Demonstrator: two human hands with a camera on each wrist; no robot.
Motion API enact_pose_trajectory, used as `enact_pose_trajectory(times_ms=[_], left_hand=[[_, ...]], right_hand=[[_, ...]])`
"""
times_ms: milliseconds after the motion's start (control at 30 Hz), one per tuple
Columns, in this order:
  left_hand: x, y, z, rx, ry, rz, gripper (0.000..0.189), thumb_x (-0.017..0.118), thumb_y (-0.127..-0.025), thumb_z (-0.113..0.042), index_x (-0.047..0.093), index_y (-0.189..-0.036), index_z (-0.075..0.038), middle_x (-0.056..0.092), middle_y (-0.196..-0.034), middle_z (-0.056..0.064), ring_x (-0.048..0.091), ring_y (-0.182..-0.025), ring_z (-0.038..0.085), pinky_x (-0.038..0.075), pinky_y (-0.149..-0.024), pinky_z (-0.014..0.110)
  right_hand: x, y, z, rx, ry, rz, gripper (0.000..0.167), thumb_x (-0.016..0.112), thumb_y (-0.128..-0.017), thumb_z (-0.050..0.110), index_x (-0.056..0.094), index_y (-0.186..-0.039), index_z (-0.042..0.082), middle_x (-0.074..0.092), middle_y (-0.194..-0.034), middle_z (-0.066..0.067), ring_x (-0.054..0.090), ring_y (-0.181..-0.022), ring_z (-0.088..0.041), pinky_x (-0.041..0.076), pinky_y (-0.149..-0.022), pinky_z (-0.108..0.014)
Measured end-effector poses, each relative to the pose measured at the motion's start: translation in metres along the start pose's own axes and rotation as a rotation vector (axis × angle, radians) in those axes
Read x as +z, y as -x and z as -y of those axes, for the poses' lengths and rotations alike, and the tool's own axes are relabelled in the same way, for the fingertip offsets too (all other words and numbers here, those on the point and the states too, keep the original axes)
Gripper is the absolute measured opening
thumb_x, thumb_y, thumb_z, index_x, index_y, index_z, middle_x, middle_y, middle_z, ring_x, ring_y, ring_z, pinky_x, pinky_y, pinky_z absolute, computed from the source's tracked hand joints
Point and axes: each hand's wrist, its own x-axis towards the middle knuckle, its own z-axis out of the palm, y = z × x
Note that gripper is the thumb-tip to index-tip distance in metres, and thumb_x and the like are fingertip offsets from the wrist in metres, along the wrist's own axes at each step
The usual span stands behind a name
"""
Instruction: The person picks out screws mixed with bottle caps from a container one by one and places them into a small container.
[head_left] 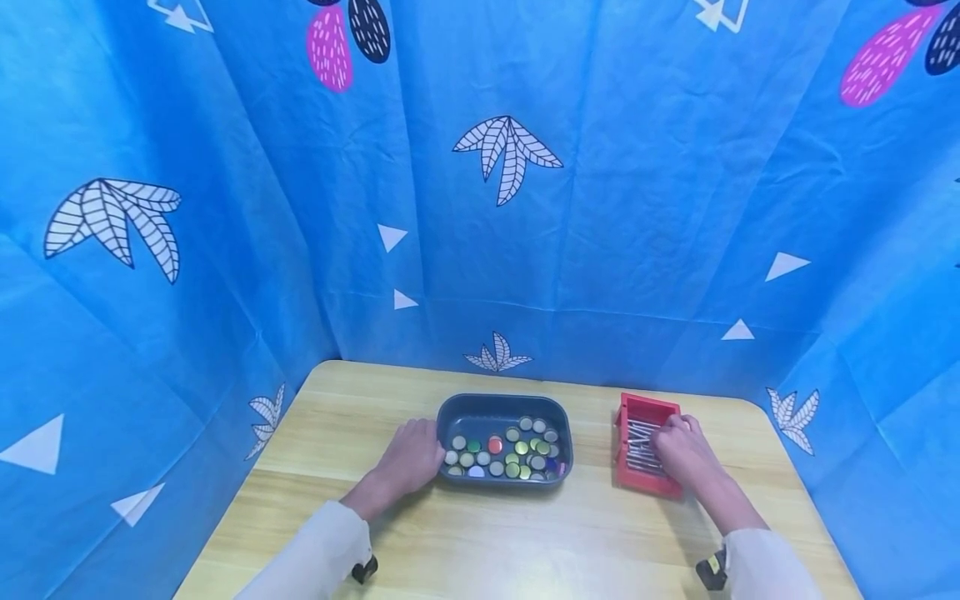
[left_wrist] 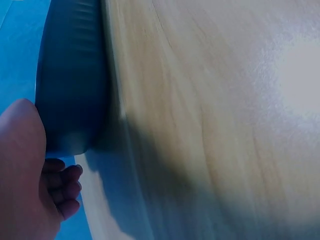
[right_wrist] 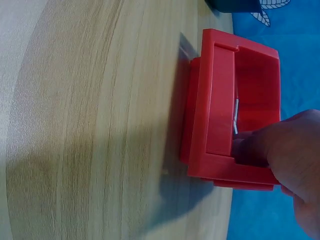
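Note:
My left hand (head_left: 414, 454) grips the left end of a dark grey rectangular tray (head_left: 504, 400). In the left wrist view the thumb lies at the tray's rim and the other fingers curl outside its end. Many bottle caps (head_left: 521, 447), gold, silver, red and green, lie loose in the tray. At the right, my right hand (head_left: 681, 450) holds the right wall of a red plastic bin (right_wrist: 220, 100), one digit inside and other fingers outside. Thin silver nail-like rods (head_left: 641, 442) fill the bin. The right fingertips are hidden inside.
Both containers stand on a light wood table (head_left: 360, 392), with a stretch of tabletop between them. A blue patterned curtain (head_left: 630, 208) closes off the back and both sides.

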Motion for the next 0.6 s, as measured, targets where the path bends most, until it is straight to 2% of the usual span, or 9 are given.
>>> enact_pose_trajectory(times_ms=[100, 200, 300, 367, 500, 600], left_hand=[[0.002, -0.002, 0.001, -0.023, 0.060, -0.005, 0.038, 0.051, -0.099, -0.022, 0.062, -0.125, 0.004, 0.065, -0.109, 0.010, 0.057, -0.102, 0.026, 0.046, -0.100, 0.048], [0.005, -0.003, 0.003, -0.038, 0.107, -0.020, 0.040, 0.051, -0.100, -0.022, 0.061, -0.130, 0.003, 0.066, -0.113, 0.011, 0.058, -0.107, 0.026, 0.046, -0.102, 0.051], [0.006, -0.003, 0.004, -0.045, 0.146, -0.033, 0.043, 0.051, -0.102, -0.023, 0.059, -0.135, 0.003, 0.064, -0.120, 0.014, 0.058, -0.113, 0.030, 0.046, -0.104, 0.054], [0.006, -0.002, 0.006, -0.062, 0.168, -0.033, 0.047, 0.051, -0.104, -0.026, 0.055, -0.141, 0.003, 0.062, -0.130, 0.017, 0.058, -0.123, 0.033, 0.045, -0.108, 0.056], [0.001, 0.003, 0.015, -0.099, 0.211, -0.019, 0.057, 0.049, -0.107, -0.034, 0.044, -0.151, 0.001, 0.051, -0.152, 0.021, 0.048, -0.143, 0.040, 0.036, -0.120, 0.059], [-0.006, 0.008, 0.024, -0.106, 0.238, -0.008, 0.061, 0.047, -0.108, -0.040, 0.040, -0.156, -0.003, 0.046, -0.159, 0.018, 0.042, -0.149, 0.040, 0.028, -0.124, 0.058]], right_hand=[[-0.002, 0.000, -0.002, 0.012, -0.029, 0.021, 0.013, 0.073, -0.080, -0.004, 0.075, -0.078, 0.008, 0.073, -0.075, -0.007, 0.058, -0.087, -0.027, 0.045, -0.095, -0.061], [-0.008, 0.001, -0.003, 0.042, -0.115, 0.030, 0.009, 0.074, -0.083, 0.000, 0.078, -0.084, 0.008, 0.075, -0.082, -0.006, 0.060, -0.089, -0.027, 0.047, -0.094, -0.059], [-0.018, 0.004, -0.004, 0.077, -0.224, 0.003, 0.010, 0.077, -0.084, 0.002, 0.080, -0.093, 0.005, 0.076, -0.087, -0.007, 0.063, -0.090, -0.027, 0.053, -0.090, -0.055], [-0.026, 0.006, -0.005, 0.096, -0.280, -0.021, 0.014, 0.079, -0.083, 0.001, 0.080, -0.097, 0.002, 0.077, -0.090, -0.009, 0.066, -0.090, -0.029, 0.056, -0.087, -0.053], [-0.041, 0.012, -0.009, 0.161, -0.357, -0.010, 0.017, 0.077, -0.088, 0.006, 0.079, -0.104, 0.001, 0.077, -0.097, -0.014, 0.067, -0.098, -0.036, 0.057, -0.087, -0.056], [-0.052, 0.018, -0.013, 0.196, -0.381, -0.003, 0.022, 0.075, -0.092, 0.013, 0.077, -0.109, -0.001, 0.076, -0.105, -0.020, 0.067, -0.106, -0.043, 0.055, -0.091, -0.061]])
